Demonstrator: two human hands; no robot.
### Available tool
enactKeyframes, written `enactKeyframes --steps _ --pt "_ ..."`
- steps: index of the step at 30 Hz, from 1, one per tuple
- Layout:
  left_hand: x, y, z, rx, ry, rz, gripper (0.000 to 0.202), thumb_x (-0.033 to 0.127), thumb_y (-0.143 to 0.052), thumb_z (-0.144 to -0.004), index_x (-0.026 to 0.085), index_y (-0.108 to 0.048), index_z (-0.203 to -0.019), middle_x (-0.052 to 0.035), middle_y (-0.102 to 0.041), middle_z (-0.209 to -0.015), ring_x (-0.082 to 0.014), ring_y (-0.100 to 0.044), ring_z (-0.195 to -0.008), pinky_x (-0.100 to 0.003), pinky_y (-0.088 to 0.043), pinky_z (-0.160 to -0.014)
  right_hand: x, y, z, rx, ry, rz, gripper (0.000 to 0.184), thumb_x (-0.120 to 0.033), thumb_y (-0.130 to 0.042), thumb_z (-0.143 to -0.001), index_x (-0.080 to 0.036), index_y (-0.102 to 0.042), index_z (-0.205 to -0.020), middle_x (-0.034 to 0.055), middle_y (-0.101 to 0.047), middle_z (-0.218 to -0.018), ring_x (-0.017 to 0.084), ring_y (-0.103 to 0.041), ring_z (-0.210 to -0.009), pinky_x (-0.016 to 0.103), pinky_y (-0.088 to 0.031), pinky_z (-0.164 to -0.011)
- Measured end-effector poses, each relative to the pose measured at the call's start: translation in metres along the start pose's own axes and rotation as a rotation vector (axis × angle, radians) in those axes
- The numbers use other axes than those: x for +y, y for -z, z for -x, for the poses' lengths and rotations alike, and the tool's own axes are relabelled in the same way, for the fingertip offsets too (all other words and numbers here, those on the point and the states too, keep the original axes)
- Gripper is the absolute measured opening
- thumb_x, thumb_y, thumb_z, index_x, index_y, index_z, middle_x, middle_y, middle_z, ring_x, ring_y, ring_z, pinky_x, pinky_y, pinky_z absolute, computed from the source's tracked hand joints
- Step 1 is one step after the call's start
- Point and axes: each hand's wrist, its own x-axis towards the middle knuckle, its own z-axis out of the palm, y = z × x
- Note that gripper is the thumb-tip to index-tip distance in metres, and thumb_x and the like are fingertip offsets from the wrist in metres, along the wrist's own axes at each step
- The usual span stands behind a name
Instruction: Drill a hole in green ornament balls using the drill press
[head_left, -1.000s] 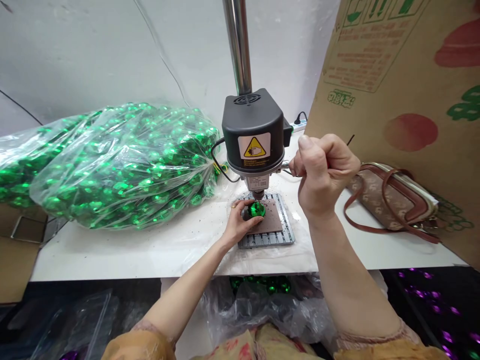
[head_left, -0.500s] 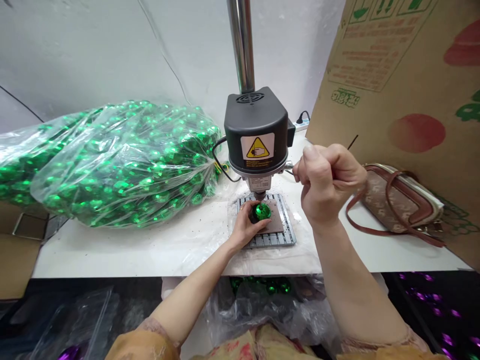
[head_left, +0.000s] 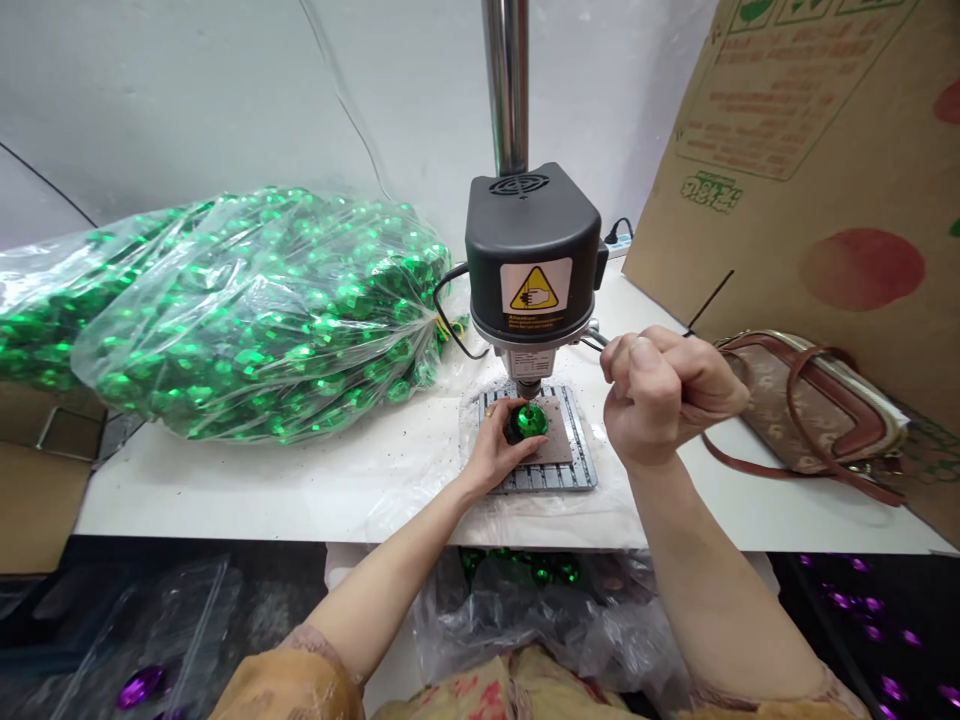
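Green metallic bauble sits pinned just under the drill spindle, the left hand clamped over it on the slotted metal plate. Off to the right, the right hand is fisted tight around the feed lever of the black bench drill.

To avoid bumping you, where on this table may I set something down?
The white table is bare before the bag of green baubles and before the purse. Around the drill, between your left hand and right hand, it is crowded.
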Motion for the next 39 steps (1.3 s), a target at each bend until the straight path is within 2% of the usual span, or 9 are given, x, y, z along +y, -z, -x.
enactKeyframes --steps 7,21,25,27,29,31,34,36,39 --pt "0.001 0.001 0.000 -0.001 -0.025 -0.030 0.053 0.039 -0.087 -0.075 0.023 -0.062 -0.118 -0.0082 -0.065 -0.118 -0.0294 -0.060 -0.117 -0.047 -0.046 -0.105 0.002 0.002 0.009 -0.011 0.054 -0.022 0.045 -0.012 -0.059 -0.086 -0.018 -0.023 -0.059 -0.0080 -0.029 -0.052 0.001 -0.025 -0.044 0.022 -0.025 -0.044" --pt "0.004 0.000 0.001 0.007 -0.014 -0.053 0.052 0.036 -0.087 -0.075 0.022 -0.060 -0.117 -0.0080 -0.065 -0.117 -0.0286 -0.060 -0.114 -0.045 -0.046 -0.102 0.006 0.011 0.024 -0.042 0.125 -0.021 0.044 -0.010 -0.058 -0.083 -0.017 -0.023 -0.058 -0.0076 -0.028 -0.052 0.002 -0.028 -0.043 0.024 -0.036 -0.046" --pt "0.003 -0.001 0.000 0.016 -0.003 -0.045 0.053 0.035 -0.087 -0.074 0.023 -0.061 -0.118 -0.0078 -0.066 -0.117 -0.0286 -0.060 -0.115 -0.045 -0.047 -0.103 -0.006 -0.002 0.006 0.058 -0.008 0.016 0.046 -0.012 -0.060 -0.085 -0.018 -0.025 -0.055 -0.0083 -0.028 -0.048 0.002 -0.026 -0.041 0.024 -0.030 -0.044" --pt "0.004 -0.003 -0.002 0.024 0.029 -0.030 0.054 0.036 -0.087 -0.073 0.022 -0.061 -0.119 -0.0087 -0.066 -0.118 -0.0287 -0.062 -0.115 -0.045 -0.048 -0.102 -0.013 -0.013 -0.014 0.099 -0.161 0.046 0.046 -0.014 -0.063 -0.084 -0.019 -0.029 -0.054 -0.0086 -0.029 -0.045 0.004 -0.029 -0.040 0.024 -0.028 -0.042" --pt "0.009 -0.004 0.000 0.068 0.070 -0.036 0.054 0.037 -0.087 -0.074 0.021 -0.062 -0.119 -0.0098 -0.067 -0.118 -0.0290 -0.064 -0.112 -0.045 -0.050 -0.099 -0.016 -0.022 -0.034 0.055 -0.333 0.079 0.045 -0.016 -0.065 -0.084 -0.021 -0.033 -0.053 -0.0085 -0.034 -0.043 0.005 -0.032 -0.040 0.025 -0.028 -0.042" --pt "0.015 -0.006 0.010 0.172 0.067 -0.087 0.052 0.039 -0.086 -0.074 0.021 -0.062 -0.117 -0.0104 -0.068 -0.116 -0.0297 -0.065 -0.110 -0.047 -0.052 -0.097 -0.016 -0.026 -0.048 0.023 -0.374 0.109 0.045 -0.017 -0.065 -0.085 -0.021 -0.033 -0.053 -0.0087 -0.035 -0.043 0.005 -0.031 -0.038 0.025 -0.027 -0.040" --pt "0.023 -0.006 0.048 0.261 -0.077 -0.189 0.050 0.043 -0.085 -0.075 0.023 -0.064 -0.115 -0.0105 -0.069 -0.112 -0.0309 -0.066 -0.109 -0.050 -0.054 -0.097 -0.013 -0.027 -0.055 -0.017 -0.360 0.147 0.046 -0.021 -0.064 -0.088 -0.022 -0.032 -0.055 -0.0086 -0.035 -0.044 0.004 -0.031 -0.039 0.024 -0.029 -0.040" --pt "0.022 -0.004 0.085 0.110 -0.232 -0.251 0.050 0.046 -0.085 -0.074 0.025 -0.066 -0.116 -0.0113 -0.071 -0.111 -0.0311 -0.069 -0.105 -0.049 -0.058 -0.091 -0.011 -0.025 -0.053 -0.009 -0.348 0.135 0.045 -0.022 -0.065 -0.088 -0.023 -0.033 -0.056 -0.0083 -0.036 -0.045 0.004 -0.032 -0.040 0.024 -0.030 -0.041" --pt "0.017 0.002 0.134 -0.290 -0.450 -0.438 0.041 0.036 -0.077 -0.081 0.038 -0.068 -0.121 -0.0098 -0.075 -0.117 -0.0291 -0.073 -0.092 -0.045 -0.062 -0.079 -0.011 -0.025 -0.051 0.030 -0.343 0.067 0.043 -0.019 -0.068 -0.084 -0.023 -0.036 -0.055 -0.0082 -0.038 -0.044 0.005 -0.033 -0.040 0.025 -0.027 -0.039"
